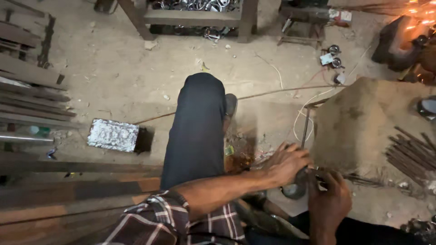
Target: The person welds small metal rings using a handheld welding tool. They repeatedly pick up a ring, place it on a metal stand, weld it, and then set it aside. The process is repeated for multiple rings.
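Down low, both hands' fingers wrap 1 dark round tool [295,186], left hand [286,162] above right hand [329,199].

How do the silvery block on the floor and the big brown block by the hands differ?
The silvery block is small, low and shiny with a patterned top; the brown block is much larger, dull and rough. The silvery block lies alone on the dusty floor, left of the person's leg; the brown block stands right beside both hands, with thin rods on it. Both are boxy.

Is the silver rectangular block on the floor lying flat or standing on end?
Lying flat: the silver block rests on the dirt floor with its broad mottled face up.
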